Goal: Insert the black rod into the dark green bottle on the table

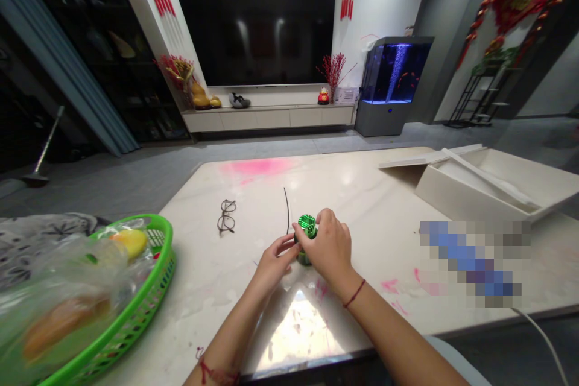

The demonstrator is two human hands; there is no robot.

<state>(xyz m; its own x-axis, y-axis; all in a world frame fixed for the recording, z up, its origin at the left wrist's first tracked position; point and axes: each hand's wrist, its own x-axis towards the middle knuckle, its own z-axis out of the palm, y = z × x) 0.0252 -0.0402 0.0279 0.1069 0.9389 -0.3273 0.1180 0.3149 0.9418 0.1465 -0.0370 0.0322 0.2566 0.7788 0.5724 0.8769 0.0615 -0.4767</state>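
Both my hands meet around a small green cylinder [306,226] near the middle of the white table. Its round top is shiny and striped, and a darker green body [304,257] shows below my fingers; its exact kind is unclear. My right hand [332,244] grips it from the right, thumb laid across its front. On the left side, my left hand [277,258] holds it with bent fingers, partly covered by the right thumb. Just beyond my left fingers, a thin black strip [287,208] lies on the table. A pair of glasses [227,217] rests farther left.
A green plastic basket [168,247] with bagged food stands at the left edge. At the right are an open white box [474,193] and a blurred-out blue item [470,259] with a white cable [540,325]. Pink stains [257,167] mark the tabletop.
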